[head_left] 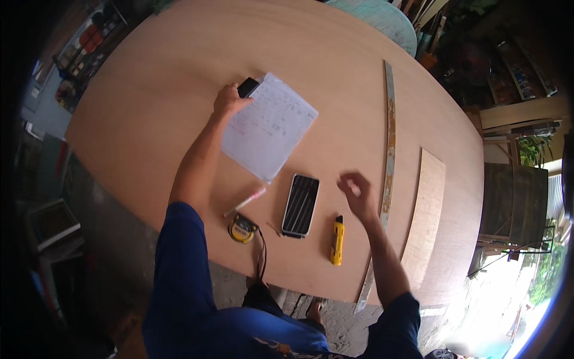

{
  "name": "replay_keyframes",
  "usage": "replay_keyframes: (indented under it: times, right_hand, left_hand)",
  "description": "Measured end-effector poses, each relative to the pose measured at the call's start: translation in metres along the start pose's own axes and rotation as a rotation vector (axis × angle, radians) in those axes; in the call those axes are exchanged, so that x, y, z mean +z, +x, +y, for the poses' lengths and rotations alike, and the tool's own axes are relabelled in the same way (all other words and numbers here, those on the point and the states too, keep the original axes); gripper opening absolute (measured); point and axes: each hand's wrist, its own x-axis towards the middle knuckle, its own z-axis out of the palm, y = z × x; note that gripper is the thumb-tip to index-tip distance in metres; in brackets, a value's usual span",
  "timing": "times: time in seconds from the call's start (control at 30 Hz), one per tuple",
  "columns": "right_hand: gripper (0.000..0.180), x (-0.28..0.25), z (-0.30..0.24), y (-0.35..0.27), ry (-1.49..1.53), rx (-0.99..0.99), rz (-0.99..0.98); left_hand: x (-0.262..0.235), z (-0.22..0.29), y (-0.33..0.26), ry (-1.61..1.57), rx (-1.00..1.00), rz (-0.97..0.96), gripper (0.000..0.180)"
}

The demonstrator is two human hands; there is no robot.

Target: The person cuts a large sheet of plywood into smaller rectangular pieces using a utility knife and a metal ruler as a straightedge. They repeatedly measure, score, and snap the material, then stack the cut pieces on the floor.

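At the far left part of a large plywood sheet, my left hand is closed on a small black block-like object. That object rests at the upper left edge of a white sheet of paper with handwriting. My right hand is raised over the plywood, slightly blurred, its fingers curled toward the thumb with nothing seen in them. Below it lies a yellow utility knife. A phone with a dark, reflecting screen lies between the paper and the knife.
A pen and a yellow-black tape measure with a dark strap lie near the front edge. To the right are a long worn metal straightedge and a thin wooden strip. A round greenish tabletop stands beyond the far edge.
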Motion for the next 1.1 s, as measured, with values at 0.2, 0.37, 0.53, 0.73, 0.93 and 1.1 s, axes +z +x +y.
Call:
replay_keyframes:
  times: [0.2,0.37,0.53,0.73,0.93,1.1]
  right_hand:
    - [0.038,0.116,0.022,0.195,-0.384,-0.1,0.166]
    - [0.036,0.126,0.011,0.233,-0.37,0.139,-0.111]
    - [0.032,0.065,-0.028,0.208,-0.173,-0.107,-0.02]
    - [0.039,-0.119,-0.1,0.1,-0.165,-0.378,0.217]
    - [0.035,-0.298,-0.113,-0.049,-0.207,-0.255,0.728]
    - [0.032,-0.423,-0.038,-0.17,-0.148,0.045,0.494]
  left_hand:
    - [-0.007,-0.003,0.017,0.076,0.013,-0.012,0.037]
    - [-0.033,-0.066,-0.007,-0.335,0.067,0.139,0.037]
    - [-0.054,-0.125,-0.077,-0.964,-0.049,0.213,0.041]
    - [-0.105,-0.065,-0.153,-1.606,0.135,0.104,0.048]
    - [-0.134,0.096,-0.306,-1.43,0.661,0.157,0.08]
    - [-0.169,0.232,-0.425,-1.214,1.329,-0.173,0.021]
